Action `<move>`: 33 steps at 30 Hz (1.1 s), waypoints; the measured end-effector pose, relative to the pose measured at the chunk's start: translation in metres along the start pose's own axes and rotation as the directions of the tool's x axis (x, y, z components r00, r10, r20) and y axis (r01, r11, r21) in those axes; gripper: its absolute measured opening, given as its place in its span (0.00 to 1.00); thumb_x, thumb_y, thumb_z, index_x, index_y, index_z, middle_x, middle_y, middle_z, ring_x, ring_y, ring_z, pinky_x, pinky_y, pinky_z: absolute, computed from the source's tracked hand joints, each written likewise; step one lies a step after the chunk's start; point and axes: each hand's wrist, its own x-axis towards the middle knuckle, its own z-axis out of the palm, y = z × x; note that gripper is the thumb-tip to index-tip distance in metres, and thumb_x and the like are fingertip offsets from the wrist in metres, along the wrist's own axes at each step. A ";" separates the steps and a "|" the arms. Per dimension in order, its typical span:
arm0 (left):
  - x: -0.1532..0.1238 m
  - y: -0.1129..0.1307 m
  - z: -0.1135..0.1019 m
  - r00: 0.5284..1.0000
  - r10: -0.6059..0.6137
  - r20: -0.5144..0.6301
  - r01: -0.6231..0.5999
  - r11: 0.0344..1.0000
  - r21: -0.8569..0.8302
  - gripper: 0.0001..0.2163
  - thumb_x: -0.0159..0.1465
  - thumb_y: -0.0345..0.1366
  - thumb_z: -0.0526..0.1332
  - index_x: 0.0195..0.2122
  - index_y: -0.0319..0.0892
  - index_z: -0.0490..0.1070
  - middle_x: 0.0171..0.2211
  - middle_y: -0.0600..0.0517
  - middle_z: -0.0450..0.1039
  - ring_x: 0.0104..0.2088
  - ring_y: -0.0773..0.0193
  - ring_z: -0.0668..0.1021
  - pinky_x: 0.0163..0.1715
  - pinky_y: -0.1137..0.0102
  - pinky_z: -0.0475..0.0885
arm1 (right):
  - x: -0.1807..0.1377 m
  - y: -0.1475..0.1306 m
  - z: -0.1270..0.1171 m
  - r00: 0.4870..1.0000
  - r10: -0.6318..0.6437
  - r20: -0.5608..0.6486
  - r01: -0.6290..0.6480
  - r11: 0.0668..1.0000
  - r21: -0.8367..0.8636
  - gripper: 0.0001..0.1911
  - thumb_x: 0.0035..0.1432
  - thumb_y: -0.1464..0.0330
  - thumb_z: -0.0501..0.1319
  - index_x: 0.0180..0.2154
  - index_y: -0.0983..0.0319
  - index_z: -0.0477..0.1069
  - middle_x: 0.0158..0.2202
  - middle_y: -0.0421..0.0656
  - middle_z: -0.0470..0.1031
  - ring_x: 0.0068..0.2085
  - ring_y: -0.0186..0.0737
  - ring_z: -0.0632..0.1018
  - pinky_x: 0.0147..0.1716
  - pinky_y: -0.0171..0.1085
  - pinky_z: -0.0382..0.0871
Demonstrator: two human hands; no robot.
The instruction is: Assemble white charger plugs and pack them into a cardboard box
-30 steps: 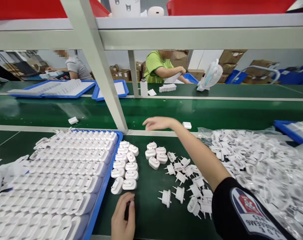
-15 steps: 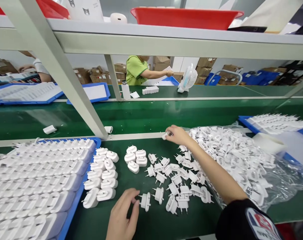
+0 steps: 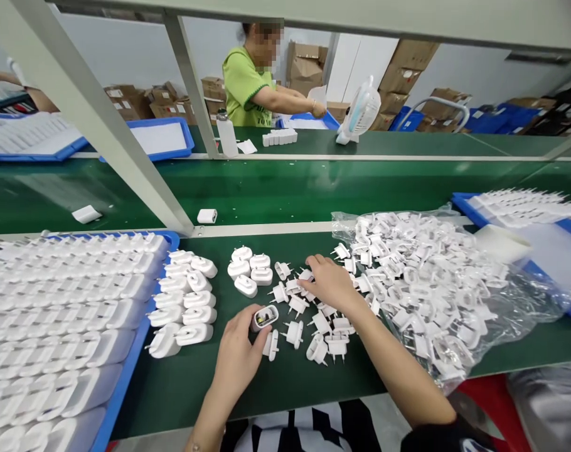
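My left hand [image 3: 238, 355] pinches a small white plug housing [image 3: 265, 317] with its open side turned up, just above the green bench. My right hand [image 3: 330, 282] lies curled over a scatter of white plug inserts with prongs [image 3: 314, 320], its fingertips on one of them. Finished white plug caps [image 3: 184, 304] lie in rows to the left of my hands, with a smaller cluster of caps [image 3: 248, 270] behind.
A blue tray [image 3: 125, 370] packed with white housings fills the left. A clear bag of plug parts [image 3: 436, 282] spreads out on the right, with another blue tray [image 3: 474, 213] behind it. A frame post [image 3: 101, 125] and conveyor belt [image 3: 290, 188] stand ahead; a person in green [image 3: 248, 81] works opposite.
My right hand came back from the conveyor edge down to the loose inserts. My left hand picked up a housing and holds it. The view tilted downward.
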 end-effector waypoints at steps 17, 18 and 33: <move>-0.006 -0.013 -0.006 0.990 -0.039 0.137 0.072 0.967 -0.246 0.13 0.63 0.34 0.54 0.50 0.47 0.64 0.48 0.48 0.69 0.50 0.57 0.70 0.49 0.59 0.68 | -0.033 -0.020 -0.003 0.970 -0.233 -0.072 0.230 0.769 0.596 0.18 0.63 0.70 0.49 0.52 0.54 0.65 0.51 0.44 0.68 0.50 0.43 0.72 0.33 0.35 0.71; -0.006 -0.013 -0.006 0.990 -0.040 0.133 0.073 0.965 -0.251 0.13 0.63 0.34 0.55 0.49 0.46 0.65 0.47 0.48 0.69 0.49 0.57 0.71 0.49 0.59 0.68 | -0.039 -0.027 0.000 0.959 -0.272 -0.080 0.260 0.729 0.633 0.17 0.63 0.69 0.49 0.52 0.52 0.66 0.52 0.43 0.68 0.53 0.44 0.70 0.36 0.37 0.71; -0.005 -0.011 -0.006 0.991 -0.045 0.124 0.077 0.959 -0.272 0.11 0.63 0.34 0.56 0.48 0.45 0.66 0.46 0.49 0.70 0.48 0.59 0.71 0.47 0.63 0.68 | -0.046 -0.067 0.045 0.949 -0.290 -0.124 0.299 0.705 0.643 0.10 0.59 0.70 0.59 0.43 0.56 0.72 0.44 0.39 0.77 0.47 0.39 0.75 0.49 0.40 0.67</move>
